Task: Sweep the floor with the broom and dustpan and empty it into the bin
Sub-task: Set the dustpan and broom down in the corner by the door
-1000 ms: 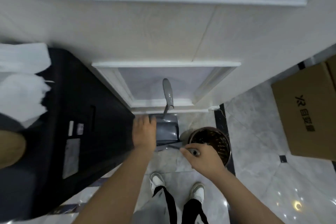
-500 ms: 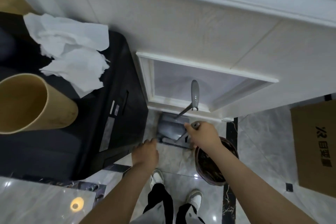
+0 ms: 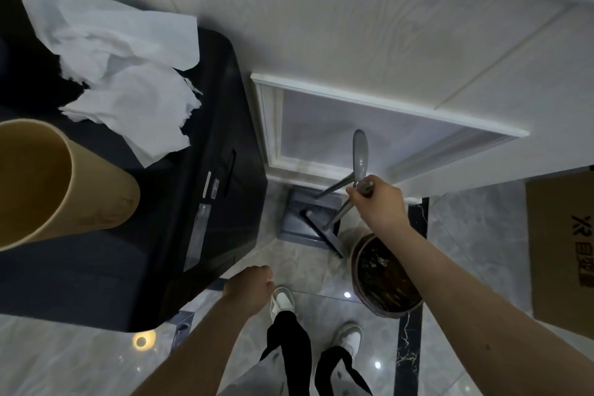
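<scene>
A grey dustpan (image 3: pixel 303 219) stands on the tiled floor against the white door, its long handle (image 3: pixel 359 151) rising toward me. The broom (image 3: pixel 324 235) leans across the pan's mouth, its head low and its metal pole slanting up to the right. My right hand (image 3: pixel 377 202) is closed around the top of the broom pole. My left hand (image 3: pixel 249 292) hangs lower, near the corner of the black cabinet, loosely curled and holding nothing. A round dark bin (image 3: pixel 384 276) sits just right of the dustpan.
A black cabinet (image 3: pixel 205 170) on the left carries crumpled white paper (image 3: pixel 128 80) and a tan cardboard tube (image 3: pixel 48 183). A cardboard box (image 3: pixel 562 247) stands at the right. My feet (image 3: pixel 316 315) are on the glossy marble floor below the dustpan.
My right hand has gone up from near the bin to the top of the broom pole. My left hand has drawn back from the dustpan toward me. The view has tilted left.
</scene>
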{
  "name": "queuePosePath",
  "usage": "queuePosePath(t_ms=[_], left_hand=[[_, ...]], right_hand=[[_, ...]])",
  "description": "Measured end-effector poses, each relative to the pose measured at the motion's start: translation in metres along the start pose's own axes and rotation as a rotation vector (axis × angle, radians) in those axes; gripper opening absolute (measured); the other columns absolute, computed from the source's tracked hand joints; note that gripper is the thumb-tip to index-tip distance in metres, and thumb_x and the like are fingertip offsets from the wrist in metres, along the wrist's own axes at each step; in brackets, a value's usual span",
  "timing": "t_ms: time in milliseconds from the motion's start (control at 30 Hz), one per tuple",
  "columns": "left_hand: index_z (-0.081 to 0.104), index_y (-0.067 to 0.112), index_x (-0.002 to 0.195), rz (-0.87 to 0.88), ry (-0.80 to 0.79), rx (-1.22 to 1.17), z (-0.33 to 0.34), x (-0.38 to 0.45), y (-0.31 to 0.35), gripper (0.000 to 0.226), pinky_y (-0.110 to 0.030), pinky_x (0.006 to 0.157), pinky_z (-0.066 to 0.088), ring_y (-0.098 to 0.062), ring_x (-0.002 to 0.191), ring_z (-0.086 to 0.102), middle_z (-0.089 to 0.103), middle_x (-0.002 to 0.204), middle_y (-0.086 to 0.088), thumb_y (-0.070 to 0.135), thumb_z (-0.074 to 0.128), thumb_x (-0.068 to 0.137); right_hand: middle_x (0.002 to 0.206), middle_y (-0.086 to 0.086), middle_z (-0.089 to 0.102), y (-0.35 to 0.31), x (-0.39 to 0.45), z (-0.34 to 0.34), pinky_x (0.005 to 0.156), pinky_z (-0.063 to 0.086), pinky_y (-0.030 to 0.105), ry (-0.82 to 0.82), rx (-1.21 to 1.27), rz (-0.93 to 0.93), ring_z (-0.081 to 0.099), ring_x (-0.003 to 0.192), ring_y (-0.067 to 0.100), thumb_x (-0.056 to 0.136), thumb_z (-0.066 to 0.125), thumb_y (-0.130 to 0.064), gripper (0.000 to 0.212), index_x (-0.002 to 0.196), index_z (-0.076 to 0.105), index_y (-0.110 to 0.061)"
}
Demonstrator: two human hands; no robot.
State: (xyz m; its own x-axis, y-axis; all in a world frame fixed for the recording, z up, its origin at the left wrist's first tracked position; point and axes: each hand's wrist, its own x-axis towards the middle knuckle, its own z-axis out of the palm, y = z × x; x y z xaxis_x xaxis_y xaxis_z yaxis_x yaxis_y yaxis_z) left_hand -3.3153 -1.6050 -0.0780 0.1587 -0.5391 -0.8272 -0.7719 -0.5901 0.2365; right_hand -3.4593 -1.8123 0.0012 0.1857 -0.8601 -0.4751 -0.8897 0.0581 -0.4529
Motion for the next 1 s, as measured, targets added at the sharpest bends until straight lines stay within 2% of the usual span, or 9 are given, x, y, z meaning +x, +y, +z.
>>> queuePosePath(t_ms=[133, 200, 367, 467, 533, 667, 800, 900, 1000], left_hand=[[0.051, 0.018, 0.122, 0.027, 0.0, -0.003, -0.002, 0.009, 0.002, 0.033, -0.033, 0.089, 0.044, -0.023, 0.114, 0.054, 0.058, 0.125, -0.006, 0.03, 0.037, 0.095], [0.051, 0.018, 0.123, 0.027, -0.004, -0.006, -0.002, 0.011, 0.003, 0.033, -0.033, 0.089, 0.044, -0.023, 0.114, 0.054, 0.058, 0.125, -0.006, 0.029, 0.037, 0.095], [0.051, 0.017, 0.123, 0.027, -0.014, 0.008, -0.002, 0.015, 0.004, 0.033, -0.033, 0.089, 0.044, -0.024, 0.114, 0.053, 0.057, 0.125, -0.006, 0.029, 0.036, 0.096], [0.051, 0.016, 0.122, 0.045, -0.002, 0.026, 0.0, 0.015, 0.0, 0.032, -0.033, 0.087, 0.044, -0.024, 0.114, 0.054, 0.058, 0.124, -0.007, 0.029, 0.036, 0.096], [0.052, 0.016, 0.12, 0.044, 0.013, 0.032, 0.002, 0.014, -0.004, 0.032, -0.033, 0.087, 0.044, -0.024, 0.114, 0.054, 0.058, 0.123, -0.006, 0.029, 0.036, 0.096], [0.053, 0.018, 0.118, 0.028, 0.014, 0.049, 0.005, 0.014, -0.016, 0.031, -0.035, 0.089, 0.045, -0.022, 0.113, 0.055, 0.06, 0.122, -0.004, 0.03, 0.036, 0.096], [0.053, 0.018, 0.117, 0.015, 0.008, 0.073, 0.008, 0.015, -0.017, 0.03, -0.035, 0.088, 0.043, -0.023, 0.111, 0.056, 0.06, 0.121, -0.005, 0.031, 0.035, 0.096], [0.052, 0.018, 0.118, 0.026, 0.005, 0.053, 0.007, 0.014, -0.013, 0.03, -0.033, 0.084, 0.044, -0.022, 0.11, 0.056, 0.06, 0.121, -0.005, 0.03, 0.036, 0.096], [0.055, 0.016, 0.114, 0.033, 0.018, 0.023, 0.002, 0.017, -0.009, 0.029, -0.033, 0.084, 0.046, -0.023, 0.105, 0.057, 0.061, 0.116, -0.007, 0.028, 0.037, 0.095]], right_hand=[[0.077, 0.007, 0.058, -0.004, -0.005, -0.001, 0.063, 0.039, 0.023, -0.057, -0.083, -0.099, 0.057, 0.073, 0.025, 0.091, 0.057, -0.028, 0.021, 0.094, 0.064, -0.008], [0.082, 0.01, 0.063, -0.007, -0.009, -0.002, 0.063, 0.038, 0.021, -0.065, -0.106, -0.16, 0.062, 0.079, 0.028, 0.09, 0.057, -0.025, 0.02, 0.091, 0.065, -0.007], [0.082, 0.014, 0.065, -0.022, -0.003, -0.002, 0.069, 0.051, 0.031, -0.196, -0.201, -0.268, 0.063, 0.083, 0.03, 0.089, 0.056, -0.024, 0.022, 0.082, 0.063, -0.004], [0.078, 0.009, 0.06, -0.022, 0.003, 0.007, 0.068, 0.049, 0.028, -0.24, -0.194, -0.23, 0.063, 0.083, 0.027, 0.091, 0.057, -0.026, 0.025, 0.093, 0.064, -0.002], [0.082, 0.007, 0.061, -0.016, 0.004, 0.01, 0.069, 0.049, 0.028, -0.192, -0.124, -0.167, 0.062, 0.08, 0.024, 0.09, 0.058, -0.027, 0.023, 0.095, 0.063, -0.005], [0.08, 0.008, 0.062, -0.009, 0.0, 0.012, 0.066, 0.044, 0.026, -0.07, -0.053, -0.111, 0.061, 0.076, 0.026, 0.09, 0.059, -0.025, 0.019, 0.079, 0.056, -0.01], [0.081, 0.011, 0.061, -0.012, -0.005, 0.009, 0.076, 0.057, 0.043, -0.196, 0.016, -0.065, 0.065, 0.076, 0.033, 0.09, 0.055, -0.014, 0.009, 0.085, 0.06, -0.009], [0.084, 0.006, 0.06, -0.018, -0.01, -0.003, 0.061, 0.059, 0.029, -0.267, 0.024, -0.056, 0.058, 0.059, 0.018, 0.086, 0.056, -0.01, 0.014, 0.085, 0.07, -0.006], [0.07, 0.001, 0.06, -0.027, -0.017, -0.02, 0.059, 0.047, 0.021, -0.219, -0.045, -0.122, 0.054, 0.062, 0.01, 0.086, 0.065, -0.031, 0.027, 0.083, 0.075, -0.006]])
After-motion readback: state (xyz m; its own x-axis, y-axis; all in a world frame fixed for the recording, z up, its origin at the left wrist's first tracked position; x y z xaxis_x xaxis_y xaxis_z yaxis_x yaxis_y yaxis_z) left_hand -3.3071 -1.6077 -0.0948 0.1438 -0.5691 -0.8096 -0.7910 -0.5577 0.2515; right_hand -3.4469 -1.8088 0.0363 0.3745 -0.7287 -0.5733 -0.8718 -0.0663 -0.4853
